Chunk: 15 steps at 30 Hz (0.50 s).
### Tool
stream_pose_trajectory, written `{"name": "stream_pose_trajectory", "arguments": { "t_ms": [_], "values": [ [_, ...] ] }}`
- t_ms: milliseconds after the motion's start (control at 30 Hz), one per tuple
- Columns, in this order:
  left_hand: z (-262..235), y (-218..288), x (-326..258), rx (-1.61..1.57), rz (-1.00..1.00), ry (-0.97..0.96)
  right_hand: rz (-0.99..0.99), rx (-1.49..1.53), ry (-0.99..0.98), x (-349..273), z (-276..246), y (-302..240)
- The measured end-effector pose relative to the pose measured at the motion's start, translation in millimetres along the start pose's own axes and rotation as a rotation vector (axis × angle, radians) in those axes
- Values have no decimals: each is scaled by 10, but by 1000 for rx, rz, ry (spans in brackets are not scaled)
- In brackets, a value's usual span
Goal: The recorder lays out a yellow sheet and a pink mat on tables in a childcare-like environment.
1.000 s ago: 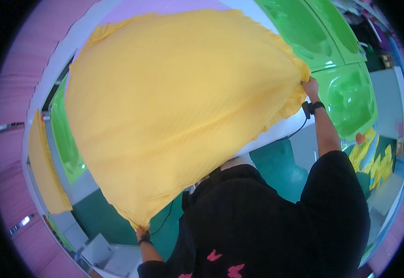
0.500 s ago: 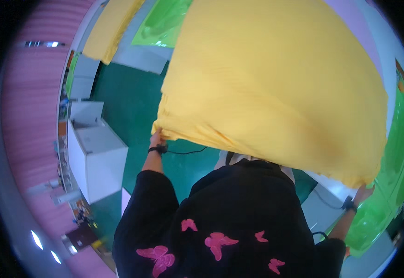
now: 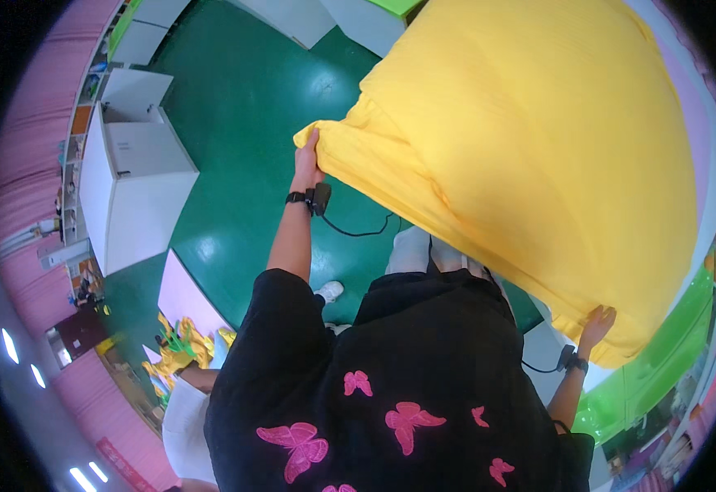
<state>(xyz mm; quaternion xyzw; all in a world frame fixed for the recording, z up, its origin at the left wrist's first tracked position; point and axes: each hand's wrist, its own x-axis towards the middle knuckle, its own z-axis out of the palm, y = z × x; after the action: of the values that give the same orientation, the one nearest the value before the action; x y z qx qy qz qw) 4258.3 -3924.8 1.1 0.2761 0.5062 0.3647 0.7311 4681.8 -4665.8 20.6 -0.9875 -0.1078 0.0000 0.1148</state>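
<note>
A large yellow cloth sheet (image 3: 530, 164) with a gathered edge spreads in front of me, filling the upper right. My left hand (image 3: 308, 160) grips its near left corner, fingers closed round the bunched fabric. Farther right, my right hand (image 3: 597, 326) pinches the near right part of the same edge. Between the two hands the edge runs taut and slants down to the right. What lies under the cloth is mostly hidden; a pale purple surface (image 3: 676, 107) shows past its far right side.
A white cabinet (image 3: 149, 180) stands on the green floor (image 3: 251, 107) to the left. Bright green moulded plastic (image 3: 661, 336) borders the cloth on the right. At lower left are a person in white (image 3: 184, 426), a pink-white panel (image 3: 190, 295) and colourful crumpled items (image 3: 186, 344).
My view has turned to the right. My left hand has raised and pulled the cloth's corner, and my right hand has shifted inward along the edge. Another person's white clothing now shows at lower left.
</note>
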Motion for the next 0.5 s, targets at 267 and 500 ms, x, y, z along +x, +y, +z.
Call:
{"name": "stream_pose_trajectory", "arguments": {
  "t_ms": [267,500],
  "values": [
    [-189,-577,230,316,-177,-31,56,-121,-106,68,23,177],
    [-48,-533,380,-72,-104,51,62,-13,-187,37,43,127]
  ]
}}
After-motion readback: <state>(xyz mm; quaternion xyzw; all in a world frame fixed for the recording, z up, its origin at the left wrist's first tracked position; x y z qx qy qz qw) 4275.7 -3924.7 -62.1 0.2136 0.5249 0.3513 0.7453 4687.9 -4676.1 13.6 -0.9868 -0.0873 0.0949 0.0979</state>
